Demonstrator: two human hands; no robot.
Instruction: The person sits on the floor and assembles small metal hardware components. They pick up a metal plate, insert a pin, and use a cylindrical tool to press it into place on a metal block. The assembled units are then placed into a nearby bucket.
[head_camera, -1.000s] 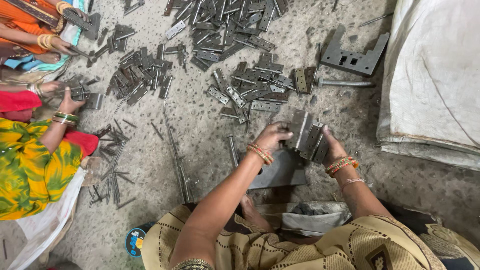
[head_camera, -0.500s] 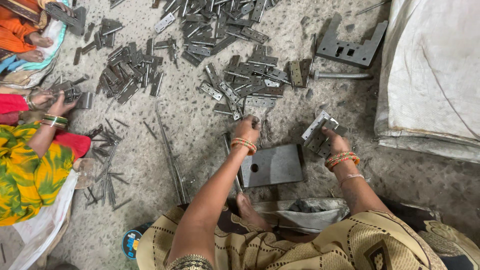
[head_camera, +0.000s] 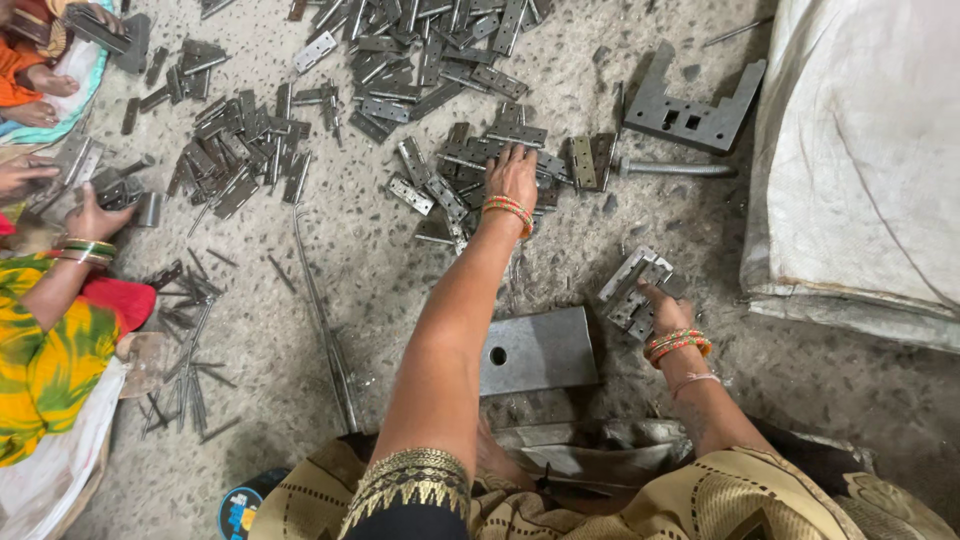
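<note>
Ahead on the concrete floor (head_camera: 400, 300), the left hand (head_camera: 512, 175) lies palm-down on a heap of grey metal hinges (head_camera: 470, 170), fingers spread a little over them; whether any hinge is actually gripped cannot be told. The hinges there lie jumbled, long axes at every angle. Nearer, the right hand (head_camera: 662, 305) pinches a small stack of hinges (head_camera: 632, 288) held together, its long axis slanting up toward the right. Between the arms sits a flat steel block (head_camera: 540, 350) with a hole. A threaded bolt (head_camera: 670, 168) and a notched bracket (head_camera: 692, 110) lie beyond, a white sack (head_camera: 860, 160) at right. Another person's hand (head_camera: 95, 215) works at left.
</note>
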